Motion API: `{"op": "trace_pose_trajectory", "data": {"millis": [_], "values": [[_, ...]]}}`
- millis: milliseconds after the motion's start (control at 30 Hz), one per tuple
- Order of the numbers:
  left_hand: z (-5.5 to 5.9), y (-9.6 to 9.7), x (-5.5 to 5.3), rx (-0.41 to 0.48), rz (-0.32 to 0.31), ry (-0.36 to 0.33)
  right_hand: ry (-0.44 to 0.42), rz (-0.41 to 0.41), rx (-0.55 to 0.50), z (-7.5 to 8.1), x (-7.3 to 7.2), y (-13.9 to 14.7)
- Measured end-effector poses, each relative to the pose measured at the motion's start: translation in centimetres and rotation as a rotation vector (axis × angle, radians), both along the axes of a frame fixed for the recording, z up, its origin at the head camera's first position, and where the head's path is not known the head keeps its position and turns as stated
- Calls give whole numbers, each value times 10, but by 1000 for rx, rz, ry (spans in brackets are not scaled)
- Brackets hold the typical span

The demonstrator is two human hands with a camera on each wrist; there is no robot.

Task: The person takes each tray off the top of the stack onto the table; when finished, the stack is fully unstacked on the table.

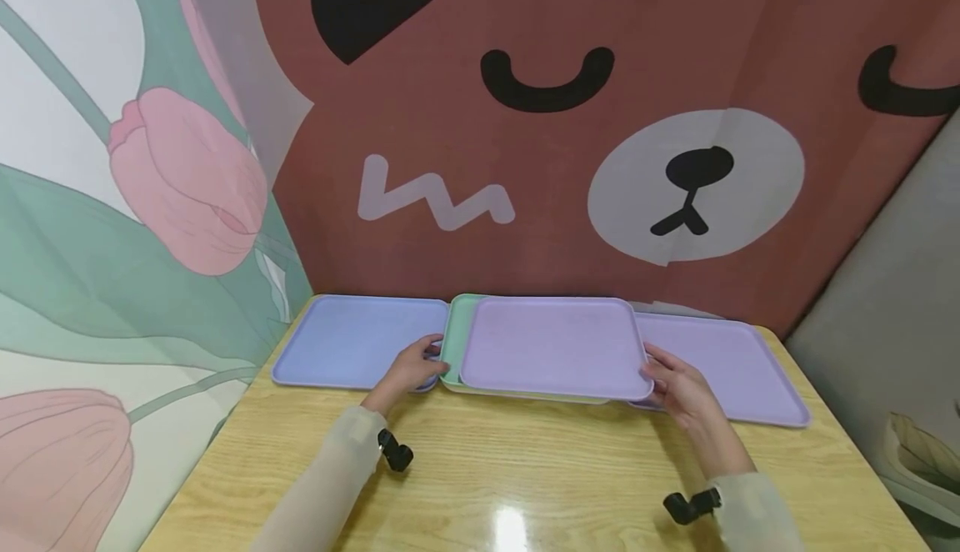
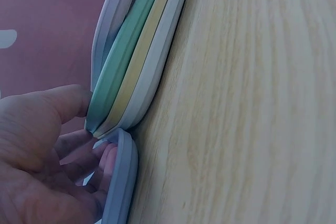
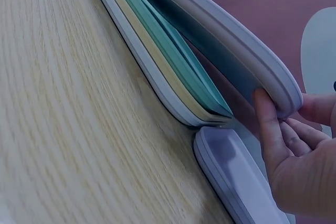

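Note:
A light purple tray lies over a stack of trays, its right end raised and its left end low over the green tray. My right hand pinches the purple tray's right front corner, between thumb and fingers. Beneath the green tray, a yellow tray and a white tray show their edges in the left wrist view. My left hand touches the stack's left edge, thumb at the green tray's rim, fingers over the end of a blue tray.
Another purple tray lies right of the stack, partly covered by the raised one. All sit along the back of a wooden table, against a curtain with a bear print. A beige container stands beyond the right edge.

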State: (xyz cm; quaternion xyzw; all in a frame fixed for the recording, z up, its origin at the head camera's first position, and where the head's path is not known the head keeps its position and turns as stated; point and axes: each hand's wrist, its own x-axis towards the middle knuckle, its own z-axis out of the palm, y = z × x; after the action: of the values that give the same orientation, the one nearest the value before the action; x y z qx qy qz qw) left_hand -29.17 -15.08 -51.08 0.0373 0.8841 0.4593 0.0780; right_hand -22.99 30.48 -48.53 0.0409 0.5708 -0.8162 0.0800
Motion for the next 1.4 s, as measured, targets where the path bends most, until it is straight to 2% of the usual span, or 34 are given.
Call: {"op": "trace_pose_trajectory", "data": {"millis": [167,700,1033,1400], "values": [[0,-1,0,-12,-5,1,-4,-6,31,-1,5,3],[3,0,0,-20,-16,10,30,21,28,-6,23,26],[3,0,0,-25,-18,-4,78,46,5,-10,33,42],[2,0,-2,-35,-29,-10,93,86,-51,-12,45,60]]}}
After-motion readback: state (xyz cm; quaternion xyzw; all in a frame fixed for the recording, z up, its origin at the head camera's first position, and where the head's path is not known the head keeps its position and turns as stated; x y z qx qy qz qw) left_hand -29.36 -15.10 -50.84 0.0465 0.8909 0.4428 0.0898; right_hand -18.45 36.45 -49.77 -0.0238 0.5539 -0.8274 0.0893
